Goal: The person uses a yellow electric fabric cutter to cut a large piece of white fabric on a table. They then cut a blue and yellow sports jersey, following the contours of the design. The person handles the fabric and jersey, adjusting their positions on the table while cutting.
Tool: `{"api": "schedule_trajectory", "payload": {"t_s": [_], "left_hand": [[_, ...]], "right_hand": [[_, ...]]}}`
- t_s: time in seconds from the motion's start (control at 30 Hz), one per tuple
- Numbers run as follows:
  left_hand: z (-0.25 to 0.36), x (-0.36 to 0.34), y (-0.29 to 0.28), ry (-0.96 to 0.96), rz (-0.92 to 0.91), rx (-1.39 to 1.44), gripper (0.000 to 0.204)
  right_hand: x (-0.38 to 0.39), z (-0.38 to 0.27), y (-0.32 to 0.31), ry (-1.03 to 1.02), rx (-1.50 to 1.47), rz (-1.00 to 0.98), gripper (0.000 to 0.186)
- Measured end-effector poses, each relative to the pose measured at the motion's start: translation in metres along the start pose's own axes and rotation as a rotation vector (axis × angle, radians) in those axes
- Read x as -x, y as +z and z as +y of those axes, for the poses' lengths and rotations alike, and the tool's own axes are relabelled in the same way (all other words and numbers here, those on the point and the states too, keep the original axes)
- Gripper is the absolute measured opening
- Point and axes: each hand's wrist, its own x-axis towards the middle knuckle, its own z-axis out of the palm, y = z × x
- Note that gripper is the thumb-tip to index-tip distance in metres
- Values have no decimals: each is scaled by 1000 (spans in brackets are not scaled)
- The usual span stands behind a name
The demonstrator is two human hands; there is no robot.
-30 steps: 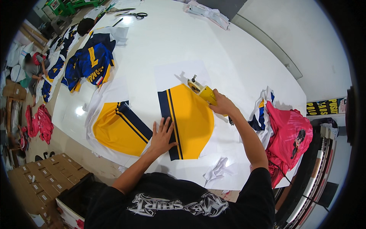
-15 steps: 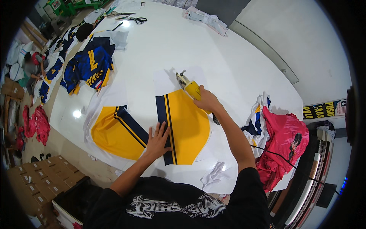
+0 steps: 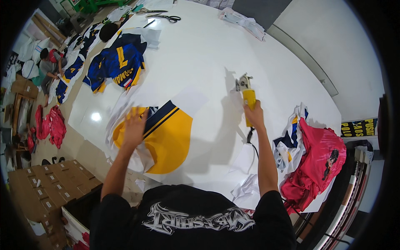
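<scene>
My right hand (image 3: pixel 254 114) is wrapped round the yellow body of a corded electric fabric cutter (image 3: pixel 249 98). Its metal cutting head points away from me, and it casts a shadow on the white table (image 3: pixel 208 50). To the left, my left hand (image 3: pixel 135 127) has its fingers spread over sleeve-shaped yellow cloth pieces with navy stripes. The top yellow piece (image 3: pixel 173 146) lies tilted, its rounded edge toward the right, overlapping another yellow piece (image 3: pixel 119 134) with white margins. Whether the left palm presses on the cloth is hidden.
A blue and yellow jersey panel (image 3: pixel 118 62) lies at far left, with scissors (image 3: pixel 170 18) beyond. On the right are a pink garment heap (image 3: pixel 312 158) and white-navy scraps (image 3: pixel 291 137). The cutter's cord (image 3: pixel 255 149) trails near my right forearm. Another person (image 3: pixel 51 64) sits far left.
The cutter has moved right, away from the yellow cloth. The striped yellow piece has shifted left and turned onto the other piece. My left hand has moved left and farther from me.
</scene>
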Motion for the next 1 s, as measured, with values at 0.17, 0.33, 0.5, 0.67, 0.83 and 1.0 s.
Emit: {"api": "schedule_trajectory", "payload": {"t_s": [0.17, 0.33, 0.5, 0.67, 0.83, 1.0], "left_hand": [[116, 13, 23, -108, 32, 483, 107], [152, 35, 20, -155, -82, 450, 124], [144, 76, 34, 51, -102, 468, 130], [136, 120, 41, 82, -97, 413, 137], [130, 130, 59, 86, 27, 488, 135], [127, 129, 46, 76, -62, 500, 138]], "right_hand": [[103, -17, -42, -17, 74, -132, 62], [209, -15, -44, 8, 209, -294, 65], [298, -14, -31, 32, 253, -397, 66], [358, -31, -20, 79, 234, -493, 64], [361, -37, 6, -30, 273, -464, 62], [335, -53, 25, -116, 266, -434, 60]]}}
